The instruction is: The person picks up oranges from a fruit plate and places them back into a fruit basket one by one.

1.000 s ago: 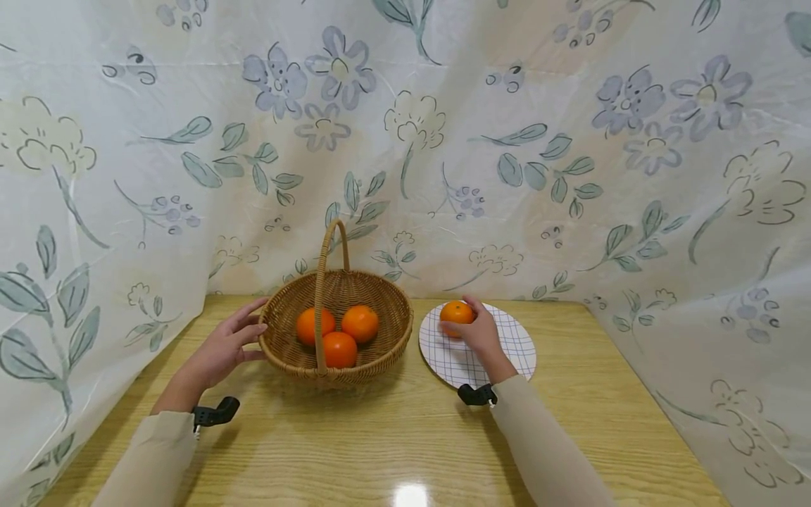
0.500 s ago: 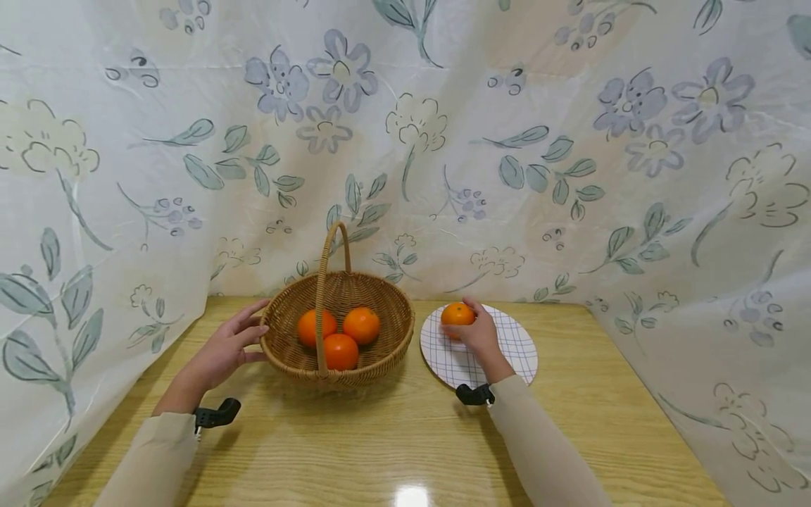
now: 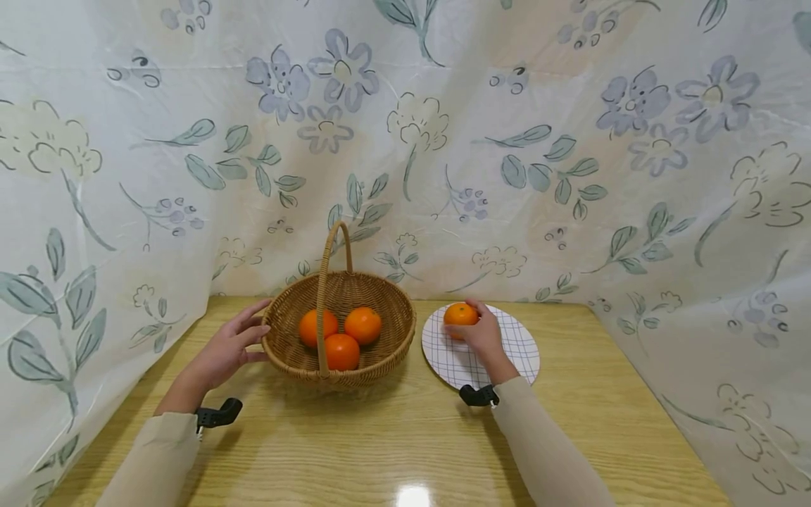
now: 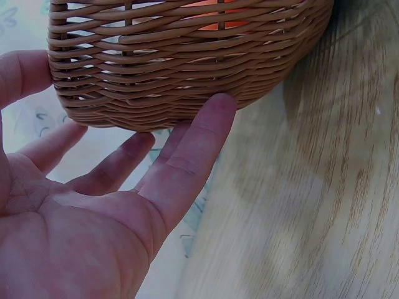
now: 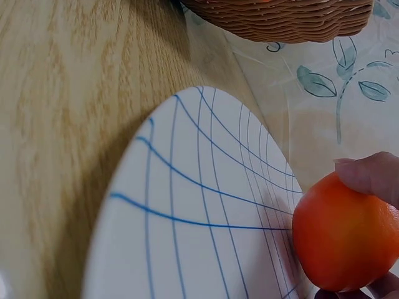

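A wicker basket [image 3: 386,355] with a tall arched handle stands on the table, several oranges short of full, holding three oranges [image 3: 363,325]. My left hand [image 3: 222,351] touches the basket's left side with its fingers spread and fairly straight; in the left wrist view the fingertips [image 4: 218,109] lie against the woven wall. Over a white plate [image 3: 516,352] with blue grid lines, my right hand [image 3: 486,339] grips another orange [image 3: 460,315] between thumb and fingers. Seen by the right wrist camera, that orange [image 5: 343,233] is at the plate's far edge; whether it touches the plate cannot be told.
Both things stand on a light wooden table [image 3: 329,443], near its back edge, with a small gap between basket and plate. Floral sheeting [image 3: 418,162] hangs behind and along both sides. A black camera [image 3: 218,413] is strapped to each wrist.
Hands, basket, plate and oranges keep their places relative to each other. The whole view has only shifted slightly.
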`<action>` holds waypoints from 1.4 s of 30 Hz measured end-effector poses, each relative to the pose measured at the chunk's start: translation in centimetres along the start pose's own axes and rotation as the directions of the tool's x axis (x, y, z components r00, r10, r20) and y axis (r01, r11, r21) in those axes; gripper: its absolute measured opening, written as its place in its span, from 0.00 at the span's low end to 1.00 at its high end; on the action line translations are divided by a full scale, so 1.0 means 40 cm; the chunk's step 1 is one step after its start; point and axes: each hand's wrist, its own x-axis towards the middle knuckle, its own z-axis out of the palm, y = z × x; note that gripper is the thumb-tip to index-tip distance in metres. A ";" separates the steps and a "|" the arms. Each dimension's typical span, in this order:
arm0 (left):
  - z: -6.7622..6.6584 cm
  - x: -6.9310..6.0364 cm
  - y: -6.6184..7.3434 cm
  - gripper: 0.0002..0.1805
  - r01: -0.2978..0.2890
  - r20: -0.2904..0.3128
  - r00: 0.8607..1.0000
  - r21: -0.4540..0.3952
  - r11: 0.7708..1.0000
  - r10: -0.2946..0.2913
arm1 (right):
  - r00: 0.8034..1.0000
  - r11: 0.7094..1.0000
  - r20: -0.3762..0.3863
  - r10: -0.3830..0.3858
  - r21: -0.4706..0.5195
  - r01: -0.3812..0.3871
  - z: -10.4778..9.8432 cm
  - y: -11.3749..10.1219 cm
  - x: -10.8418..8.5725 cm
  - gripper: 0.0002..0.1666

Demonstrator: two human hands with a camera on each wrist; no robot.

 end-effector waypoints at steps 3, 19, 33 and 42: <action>0.000 0.002 0.000 0.38 0.000 -0.001 1.000 -0.001 1.000 0.000 | 1.000 1.000 0.003 -0.010 0.005 0.010 -0.007 -0.002 -0.002 0.50; 0.000 -0.004 0.001 0.38 0.001 -0.005 1.000 0.003 1.000 -0.001 | 0.994 0.992 0.048 -0.099 0.080 0.095 -0.040 -0.065 -0.045 0.46; 0.003 -0.006 0.006 0.38 -0.018 0.010 1.000 -0.006 1.000 0.018 | 0.972 0.985 0.166 -0.168 0.072 0.158 -0.074 -0.167 -0.091 0.48; 0.000 -0.005 0.001 0.38 -0.011 0.001 1.000 -0.002 1.000 0.011 | 0.948 0.977 0.239 -0.208 0.103 0.188 -0.065 -0.241 -0.112 0.49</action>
